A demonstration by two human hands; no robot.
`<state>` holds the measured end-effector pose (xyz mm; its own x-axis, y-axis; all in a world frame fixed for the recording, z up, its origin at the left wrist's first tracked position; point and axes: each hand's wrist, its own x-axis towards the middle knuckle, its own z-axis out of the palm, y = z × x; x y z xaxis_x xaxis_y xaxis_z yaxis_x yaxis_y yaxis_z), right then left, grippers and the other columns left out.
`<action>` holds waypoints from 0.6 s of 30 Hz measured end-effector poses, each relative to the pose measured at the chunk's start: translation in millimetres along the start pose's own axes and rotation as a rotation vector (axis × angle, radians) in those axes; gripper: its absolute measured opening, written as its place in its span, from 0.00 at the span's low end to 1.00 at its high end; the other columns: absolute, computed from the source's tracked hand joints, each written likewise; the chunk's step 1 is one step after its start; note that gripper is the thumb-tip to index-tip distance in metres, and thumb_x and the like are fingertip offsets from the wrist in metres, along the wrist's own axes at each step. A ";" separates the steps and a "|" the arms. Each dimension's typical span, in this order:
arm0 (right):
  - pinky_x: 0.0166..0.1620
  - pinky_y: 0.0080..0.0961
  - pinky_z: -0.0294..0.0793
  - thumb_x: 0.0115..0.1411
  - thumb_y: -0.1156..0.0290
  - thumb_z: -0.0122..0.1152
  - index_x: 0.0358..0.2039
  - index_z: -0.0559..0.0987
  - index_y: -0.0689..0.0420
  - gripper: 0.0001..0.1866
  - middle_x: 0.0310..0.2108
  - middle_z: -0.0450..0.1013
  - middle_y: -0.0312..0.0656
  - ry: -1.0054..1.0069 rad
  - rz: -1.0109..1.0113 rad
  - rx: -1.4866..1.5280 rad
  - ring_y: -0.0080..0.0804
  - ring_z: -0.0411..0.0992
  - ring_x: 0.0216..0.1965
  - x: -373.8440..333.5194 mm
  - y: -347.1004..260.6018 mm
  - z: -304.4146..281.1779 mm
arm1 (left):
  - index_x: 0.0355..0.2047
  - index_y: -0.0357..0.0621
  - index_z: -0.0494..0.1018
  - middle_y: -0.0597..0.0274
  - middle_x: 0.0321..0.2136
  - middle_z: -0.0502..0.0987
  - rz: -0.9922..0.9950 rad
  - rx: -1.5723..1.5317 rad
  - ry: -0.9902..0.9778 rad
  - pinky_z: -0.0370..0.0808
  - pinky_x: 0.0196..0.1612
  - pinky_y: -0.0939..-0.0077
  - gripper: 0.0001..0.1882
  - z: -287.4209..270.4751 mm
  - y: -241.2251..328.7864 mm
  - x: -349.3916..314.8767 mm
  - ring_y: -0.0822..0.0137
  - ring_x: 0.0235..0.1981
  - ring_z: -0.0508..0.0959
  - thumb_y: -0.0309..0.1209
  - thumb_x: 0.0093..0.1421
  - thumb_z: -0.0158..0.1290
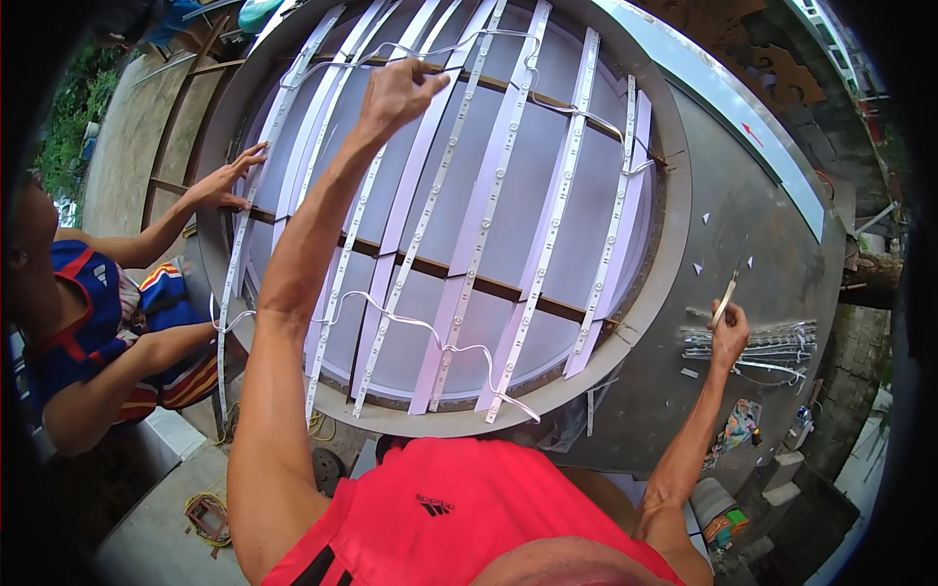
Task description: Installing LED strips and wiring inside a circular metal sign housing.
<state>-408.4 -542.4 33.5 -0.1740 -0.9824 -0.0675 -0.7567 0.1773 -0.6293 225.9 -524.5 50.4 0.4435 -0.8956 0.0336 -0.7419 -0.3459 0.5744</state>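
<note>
The right grip (730, 339) clamped a pale-handled tool (725, 301) beside the round frame (676, 176); the left grip (399, 95), hold unclear, hung above its LED strips (486, 223), where keeping white wire (471, 348) untangled seemed wise.

The left forearm (317, 234) is hiding stretches of the light strips (486, 223), the left hand (396, 98) is concealing whether it is pinching anything, the right hand (730, 337) is covering part of a slim tool (724, 303), and the upper edge is cutting off the round frame (677, 195).

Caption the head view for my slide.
Left hand over LED strips in a round frame; right hand holding a pale-handled tool.
</note>
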 end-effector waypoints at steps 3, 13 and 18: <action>0.29 0.31 0.74 0.57 0.62 0.68 0.33 0.77 0.62 0.15 0.20 0.77 0.43 0.057 0.116 -0.225 0.32 0.77 0.22 -45.1 60.1 -2.4 | 0.46 0.34 0.77 0.47 0.35 0.82 -0.045 0.108 -0.092 0.77 0.42 0.64 0.32 3.2 -3.2 -78.2 0.54 0.36 0.82 0.51 0.54 0.62; 0.39 0.45 0.74 0.56 0.70 0.63 0.38 0.79 0.60 0.11 0.35 0.76 0.51 -0.111 -0.012 -0.728 0.53 0.76 0.36 -126.2 128.6 11.1 | 0.39 0.37 0.75 0.55 0.22 0.78 0.002 0.078 0.001 0.76 0.30 0.60 0.19 23.0 1.0 -171.6 0.56 0.29 0.81 0.40 0.54 0.63; 0.37 0.39 0.76 0.60 0.72 0.59 0.42 0.80 0.58 0.10 0.37 0.76 0.48 0.298 -0.378 -0.313 0.47 0.77 0.35 -103.8 57.3 2.4 | 0.44 0.41 0.76 0.56 0.24 0.78 0.004 0.103 0.064 0.76 0.33 0.61 0.20 14.8 7.7 -204.5 0.55 0.30 0.81 0.40 0.55 0.62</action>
<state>-432.2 -430.4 2.6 0.0093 -0.9300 0.3674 -0.9436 -0.1297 -0.3045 122.0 -348.2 35.9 0.4691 -0.8785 0.0901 -0.7900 -0.3718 0.4876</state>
